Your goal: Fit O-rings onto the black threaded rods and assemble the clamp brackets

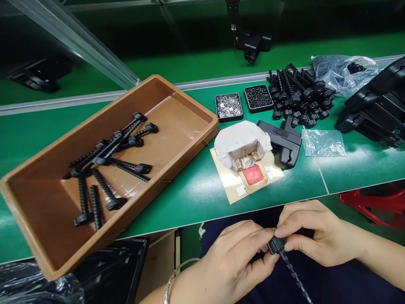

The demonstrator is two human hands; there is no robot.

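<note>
A black, ridged plastic rod with a blocky head (291, 270) is held over a navy-clad lap (325, 283), its head pinched by the fingers of the left hand (238, 257) and right hand (311, 231). On the green tabletop (190, 196) beyond, a white moulded block (242, 137) is placed beside a brown plastic bin (186, 114).

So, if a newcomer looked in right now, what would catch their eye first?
Probably the large brown rectangular plastic bin at left, with black ribbed rods lying loosely inside. Next, the pale, lumpy fixture with a square red patch, on a cream sheet mid-table. Then, in the picture below the front edge of the green table, a blocky-headed black rod held in the left grip and right grip.
</note>
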